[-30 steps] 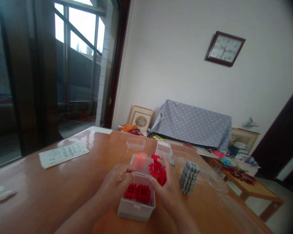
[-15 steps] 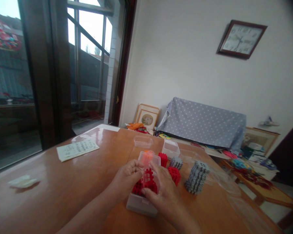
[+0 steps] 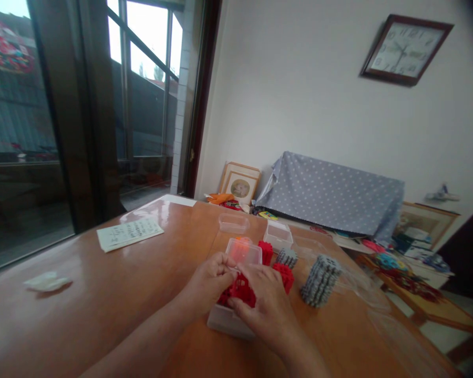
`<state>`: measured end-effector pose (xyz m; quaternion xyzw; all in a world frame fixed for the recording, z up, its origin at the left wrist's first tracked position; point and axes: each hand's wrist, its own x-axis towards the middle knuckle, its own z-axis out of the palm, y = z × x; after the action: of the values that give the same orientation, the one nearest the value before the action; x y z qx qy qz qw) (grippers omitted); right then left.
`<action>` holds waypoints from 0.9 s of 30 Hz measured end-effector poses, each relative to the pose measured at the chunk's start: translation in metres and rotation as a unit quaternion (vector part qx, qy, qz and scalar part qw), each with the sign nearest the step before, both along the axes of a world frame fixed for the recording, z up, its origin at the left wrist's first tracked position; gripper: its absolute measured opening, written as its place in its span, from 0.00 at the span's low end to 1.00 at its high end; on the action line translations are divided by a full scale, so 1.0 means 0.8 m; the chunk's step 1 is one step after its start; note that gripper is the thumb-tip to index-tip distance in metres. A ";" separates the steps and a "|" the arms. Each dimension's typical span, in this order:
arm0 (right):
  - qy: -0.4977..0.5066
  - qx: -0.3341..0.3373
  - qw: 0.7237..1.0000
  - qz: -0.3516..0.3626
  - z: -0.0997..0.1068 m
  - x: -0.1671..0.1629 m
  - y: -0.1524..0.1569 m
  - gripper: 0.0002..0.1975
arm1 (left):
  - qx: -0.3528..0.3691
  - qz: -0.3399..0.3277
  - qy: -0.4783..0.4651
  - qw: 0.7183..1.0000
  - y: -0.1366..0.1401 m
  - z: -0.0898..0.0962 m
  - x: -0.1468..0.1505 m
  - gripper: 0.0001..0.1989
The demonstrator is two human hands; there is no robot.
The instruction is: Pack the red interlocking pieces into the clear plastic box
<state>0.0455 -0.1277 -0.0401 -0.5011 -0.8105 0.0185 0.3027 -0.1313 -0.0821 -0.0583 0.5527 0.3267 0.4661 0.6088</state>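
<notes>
Red block point(image 3: 245, 294), right hand point(image 3: 267, 295) arched, clamped on it, left hand point(image 3: 209, 278) curled, grip unclear

I see bright red on the blocks point(image 3: 244, 291) in the milky, see-through box point(image 3: 229, 321), and mottled grey on the tall stack point(image 3: 320, 283) across from them. The table point(image 3: 142, 299) reads to me as glossy orange-brown, its paper sheet point(image 3: 131, 234) pale with dark rows of marks. Beyond, I pick out a grey-blue cloth point(image 3: 331, 194) with white dots and a dark brown-framed, white-faced clock point(image 3: 408, 50).
</notes>
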 end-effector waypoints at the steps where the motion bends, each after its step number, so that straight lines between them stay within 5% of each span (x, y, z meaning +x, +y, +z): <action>1: 0.000 -0.002 1.000 0.006 0.002 -0.001 -0.001 0.34 | -0.006 0.002 -0.005 1.000 -0.001 0.001 0.001 0.14; 8: 0.017 -0.029 0.999 0.025 0.015 0.000 -0.001 0.26 | 0.009 0.009 0.029 0.999 0.000 -0.004 0.001 0.14; 14: 0.018 -0.058 0.998 -0.007 0.017 0.020 0.012 0.20 | 0.103 0.096 0.119 0.983 0.005 -0.004 -0.009 0.10; 19: -0.043 -0.074 0.996 0.018 0.018 0.019 0.015 0.22 | 0.136 0.118 0.166 0.970 0.007 -0.006 -0.013 0.07; 27: -0.110 -0.069 0.991 -0.026 0.019 0.018 0.016 0.13 | 0.173 0.133 0.214 0.952 0.008 -0.005 -0.015 0.07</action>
<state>0.0597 -0.1149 -0.0251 -0.5405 -0.8225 0.0112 0.1771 -0.1435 -0.0759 -0.0621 0.6875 0.4345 0.4631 0.3522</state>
